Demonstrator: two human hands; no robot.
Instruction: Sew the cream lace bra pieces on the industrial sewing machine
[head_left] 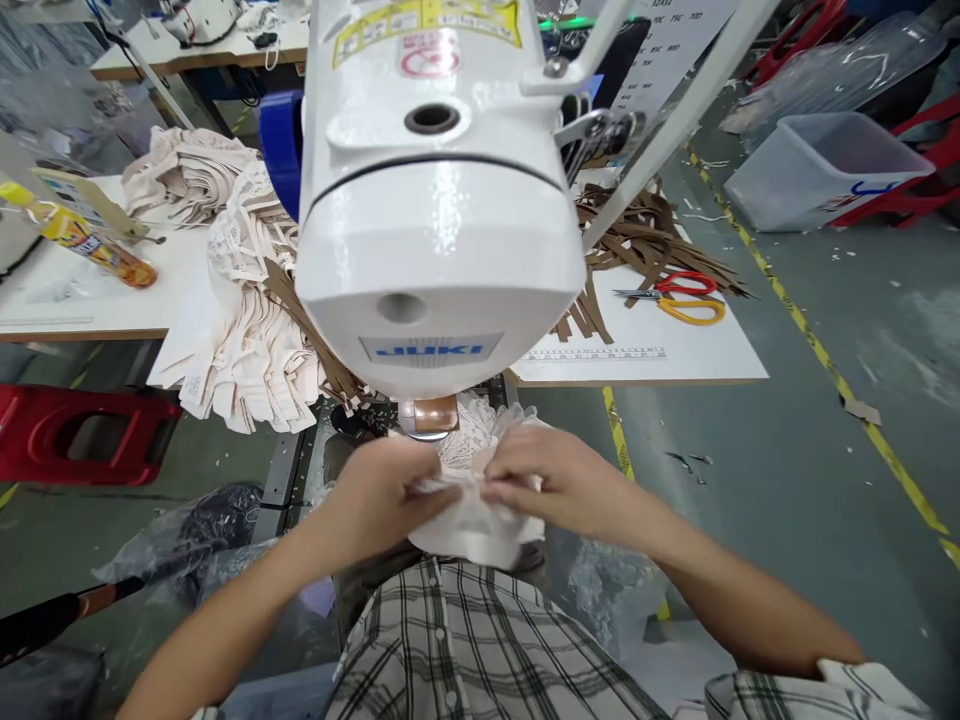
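Note:
Below the head of a white JUKI sewing machine, a cream lace fabric piece with a smooth cup-like lower part is between my hands. My left hand pinches its left side with thumb and fingers. On the other side, my right hand grips the fabric's upper edge, fingertips close to the left thumb. Lace bunches up just behind the hands, near the machine's metal and brown lower part. The needle area is hidden by the machine head.
Cream fabric pieces hang in a stack at left, with brown strips beside them. A drink bottle lies farther left. Scissors and more brown strips rest on the right tabletop. A red stool stands at left.

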